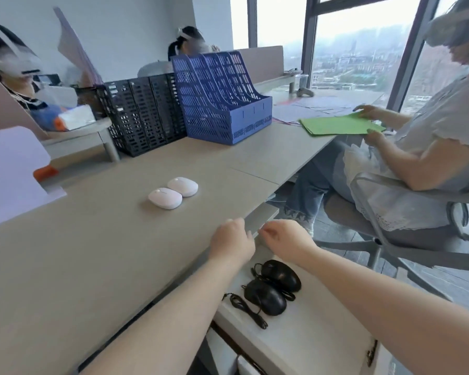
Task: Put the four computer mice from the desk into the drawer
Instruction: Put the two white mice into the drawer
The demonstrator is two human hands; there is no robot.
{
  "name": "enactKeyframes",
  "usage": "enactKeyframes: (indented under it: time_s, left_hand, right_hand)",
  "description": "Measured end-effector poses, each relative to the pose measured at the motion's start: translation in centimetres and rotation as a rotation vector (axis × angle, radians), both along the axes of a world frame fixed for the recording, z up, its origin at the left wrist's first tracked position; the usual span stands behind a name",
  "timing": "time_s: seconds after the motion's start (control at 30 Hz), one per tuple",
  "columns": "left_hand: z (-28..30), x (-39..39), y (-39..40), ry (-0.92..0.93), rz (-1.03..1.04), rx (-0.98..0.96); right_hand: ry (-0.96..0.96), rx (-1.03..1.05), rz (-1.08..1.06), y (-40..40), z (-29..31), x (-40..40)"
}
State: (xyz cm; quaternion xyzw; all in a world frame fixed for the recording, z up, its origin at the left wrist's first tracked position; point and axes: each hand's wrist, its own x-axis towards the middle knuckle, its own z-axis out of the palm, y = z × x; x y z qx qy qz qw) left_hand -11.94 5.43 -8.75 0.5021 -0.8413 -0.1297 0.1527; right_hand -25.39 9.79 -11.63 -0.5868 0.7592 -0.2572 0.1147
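Two white wireless mice lie side by side on the grey desk [92,239]: the nearer white mouse [165,198] and the farther white mouse [182,186]. Two black wired mice rest in the open white drawer [322,334] under the desk edge: one black mouse [280,274] behind, the other black mouse [266,296] in front, their cables loose beside them. My left hand [232,240] hovers over the desk's front edge, fingers curled and holding nothing. My right hand [284,236] is just beside it above the drawer's far end, fingers loosely curled and holding nothing.
A blue file rack [222,104] and a black file rack [144,115] stand at the back of the desk. A seated person [431,136] on the right handles a green folder [339,125]; their chair [406,220] stands close to the drawer. A white divider [11,169] is at left.
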Motion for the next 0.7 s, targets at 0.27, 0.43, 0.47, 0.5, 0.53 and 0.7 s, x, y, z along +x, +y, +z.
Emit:
enactKeyframes:
  time_s: [0.27, 0.43, 0.47, 0.5, 0.53, 0.7]
  left_hand:
    - [1.5, 5.4, -6.8, 0.204, 0.198, -0.151]
    - [-1.1, 9.2, -11.9, 0.289, 0.306, -0.172]
    - [-1.6, 9.7, -12.8, 0.291, 0.326, -0.153]
    - [-2.1, 10.2, -13.7, 0.290, 0.341, -0.131]
    - [-2.4, 10.5, -14.4, 0.287, 0.348, -0.117]
    - [-2.1, 10.9, -17.1, 0.291, 0.331, 0.023]
  right_hand:
    - [-0.003, -0.152, 0.086, -6.9, 3.0, 5.2]
    - [-0.091, -0.074, 0.040, -13.1, 2.7, 7.4]
    - [-0.119, -0.072, 0.030, -14.2, 2.7, 7.8]
    - [-0.145, -0.070, 0.019, -15.3, 2.6, 8.2]
    - [-0.160, -0.064, 0.009, -16.3, 2.5, 8.6]
    - [-0.116, -0.078, 0.010, -20.1, 2.0, 9.8]
